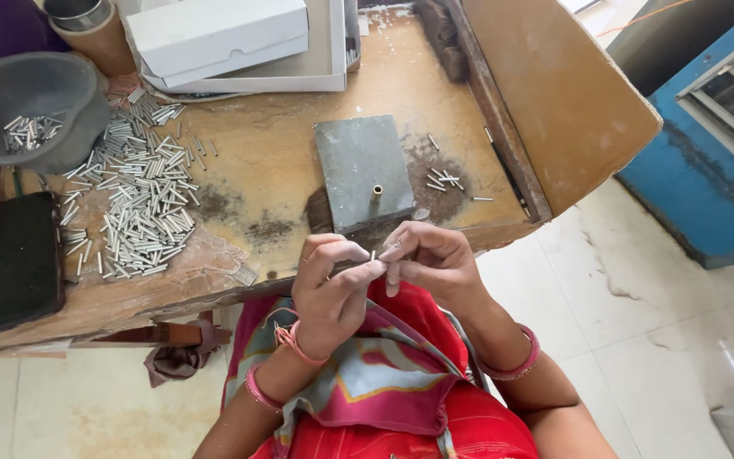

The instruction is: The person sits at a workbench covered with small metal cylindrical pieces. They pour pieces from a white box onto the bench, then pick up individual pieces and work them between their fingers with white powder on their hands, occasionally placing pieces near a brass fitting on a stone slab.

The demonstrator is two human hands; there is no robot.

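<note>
While both hands are meeting just in front of the near edge of the worn, stained wooden desk (265, 161), the head view is showing the left hand (330, 293) and the right hand (435, 265) drawn close together, fingertips nearly touching. A tiny silver metal tube (373, 254) is sitting between them, and the left fingers (365, 269) are pinching it together with the right fingers (394, 248); which hand is carrying most of the grip is hard to tell. The remaining fingers of both hands are curling inward toward the palms. Directly beyond the hands, a square grey metal block (363, 170) is lying flat on the desk, with a short brass-coloured peg (376, 193) standing upright near its front edge. To the right of the block, a few loose silver tubes (443, 178) are lying scattered on a dark patch of the wood. Well to the left, a large heap of short silver metal tubes (142, 195) is spreading across the desk, and behind it a round grey bowl (31, 106) is holding a small cluster more. A flat black rectangular case (20, 259) is resting at the far left edge, while an open white cardboard box (231, 42) is sitting at the back. Pink bangles are circling both wrists above a red garment.
</note>
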